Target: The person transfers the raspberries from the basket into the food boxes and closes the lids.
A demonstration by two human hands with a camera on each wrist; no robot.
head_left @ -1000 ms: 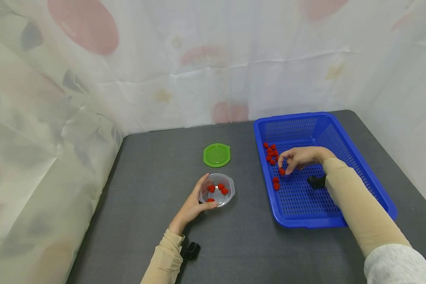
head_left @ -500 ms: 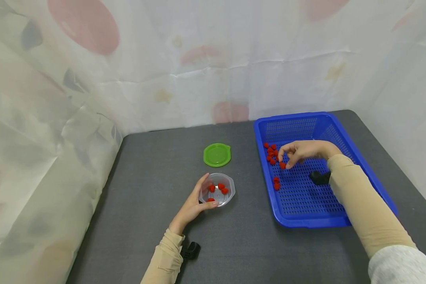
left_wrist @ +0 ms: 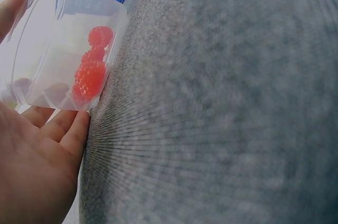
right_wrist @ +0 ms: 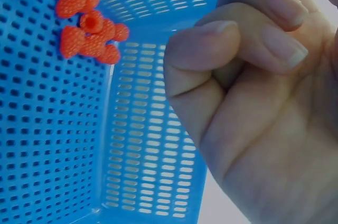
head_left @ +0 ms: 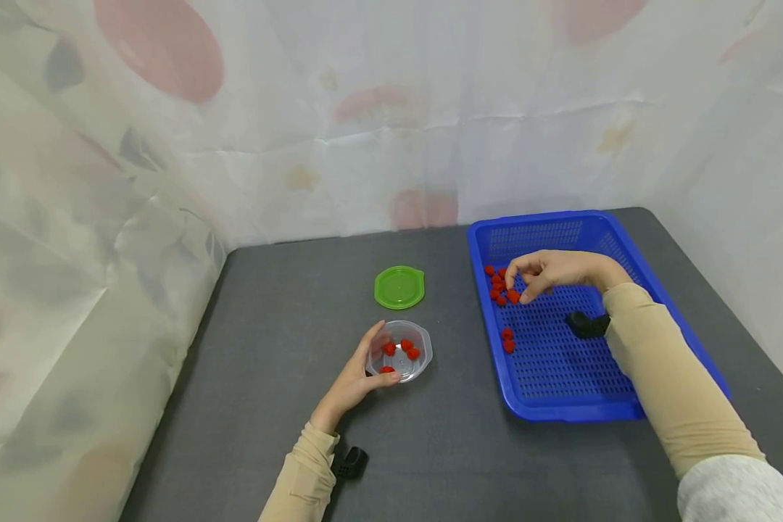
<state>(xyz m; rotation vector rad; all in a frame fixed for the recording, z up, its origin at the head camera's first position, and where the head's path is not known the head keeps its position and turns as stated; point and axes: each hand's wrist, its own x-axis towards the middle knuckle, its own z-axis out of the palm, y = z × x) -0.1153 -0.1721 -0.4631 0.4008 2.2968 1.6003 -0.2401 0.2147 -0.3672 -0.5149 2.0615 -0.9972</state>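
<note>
Picking up berries (head_left: 496,279) looks like the step now.
A white cloth (head_left: 261,196) with pink shapes hangs behind the grey counter (head_left: 267,362), which holds a blue basket (head_left: 548,370). The left hand (head_left: 351,384) is curled round a clear cup (head_left: 402,360) of four berries (head_left: 407,344), near a green lid (head_left: 399,288). The right hand (head_left: 561,268) pinches one berry (head_left: 512,296) over the basket; the next move likely calls for a soft, steady squeeze.

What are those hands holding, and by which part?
The left hand grips a clear tub by its sides; the right hand pinches a berry, exact spot unclear.
</note>
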